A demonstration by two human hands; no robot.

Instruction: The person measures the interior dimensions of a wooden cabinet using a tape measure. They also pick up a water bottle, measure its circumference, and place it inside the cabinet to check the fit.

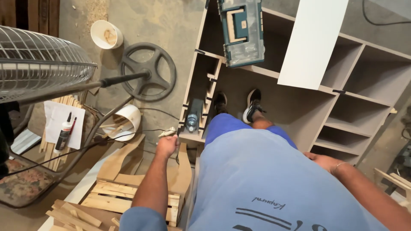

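Note:
I stand inside a large brown shelf cabinet (299,111) that lies flat on the floor, my shoes on its back panel. My left hand (167,144) is closed around a thin dark cable next to the cabinet's left edge, close to a small pale object. My right hand (322,161) rests at my side by my shirt hem, fingers mostly hidden. A plastic water bottle (192,120) lies in a narrow compartment just ahead of my left hand.
A teal tool case (242,32) sits on the cabinet's far end beside a white panel (312,42). A floor fan (43,60) with a round base (147,70), two white buckets, a glue bottle (64,133) on paper and wood offcuts (111,192) crowd the left.

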